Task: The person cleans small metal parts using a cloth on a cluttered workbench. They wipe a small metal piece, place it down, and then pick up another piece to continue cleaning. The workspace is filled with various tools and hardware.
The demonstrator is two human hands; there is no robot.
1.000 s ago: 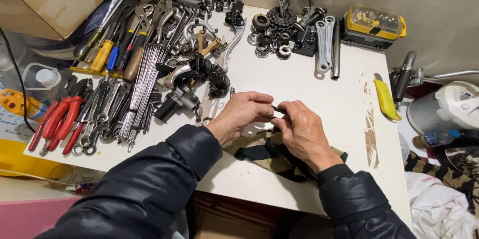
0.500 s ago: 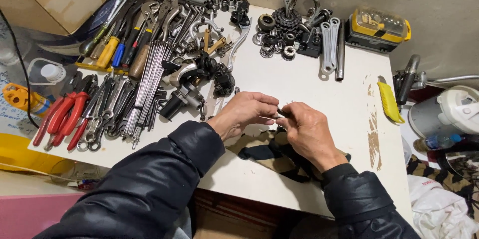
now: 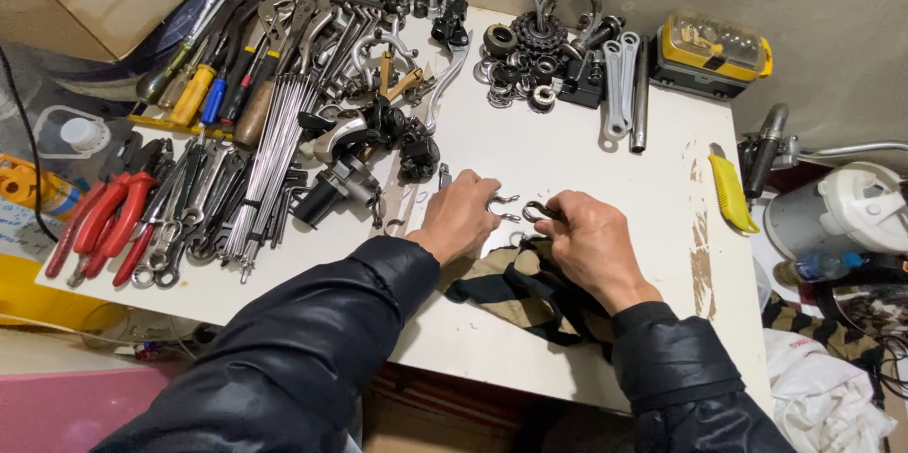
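My left hand (image 3: 463, 217) rests on the white table (image 3: 567, 150) and pinches a small forked metal clip (image 3: 504, 207) that sticks out to the right of its fingers. My right hand (image 3: 591, 245) is just to the right, fingers closed on a small dark metal hook or ring (image 3: 537, 211). The two small parts are a little apart. Under both wrists lies a dark and tan cloth (image 3: 530, 287). Both sleeves are black.
A dense spread of hand tools covers the table's left: red-handled pliers (image 3: 104, 226), spokes (image 3: 270, 150), wrenches, screwdrivers. Bearings and sprockets (image 3: 530, 60) lie at the back, beside flat spanners (image 3: 617, 84) and a yellow bit case (image 3: 709, 51). A yellow knife (image 3: 730, 193) sits at the right edge.
My hands have drawn slightly apart, so the two small metal parts now show between them. The view has shifted a little; the tools have not moved.
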